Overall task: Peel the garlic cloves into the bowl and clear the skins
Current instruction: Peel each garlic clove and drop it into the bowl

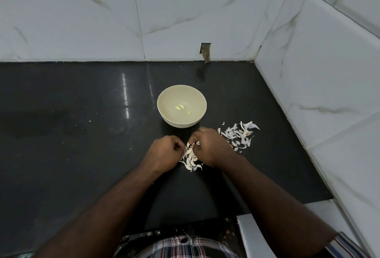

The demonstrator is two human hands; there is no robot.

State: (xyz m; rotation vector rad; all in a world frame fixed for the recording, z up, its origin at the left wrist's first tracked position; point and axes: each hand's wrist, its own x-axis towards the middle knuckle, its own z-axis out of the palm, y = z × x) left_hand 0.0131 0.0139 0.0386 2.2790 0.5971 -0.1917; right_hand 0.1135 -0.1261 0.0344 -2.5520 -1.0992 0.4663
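A cream bowl (164, 113) stands on the black counter with three peeled garlic cloves (180, 107) in it. Just in front of it, my left hand (163, 154) and my right hand (209, 147) are close together over a small heap of cloves and skins (191, 160). Both hands have curled fingers that pinch pale garlic pieces between them; whether it is a clove or skin I cannot tell. A second pile of loose white skins (238, 135) lies to the right of my right hand.
The black counter (82, 124) ends at marble-tiled walls at the back and right (308, 72). A small hole in the tile (205, 51) sits behind the bowl. The counter's front edge runs near my body.
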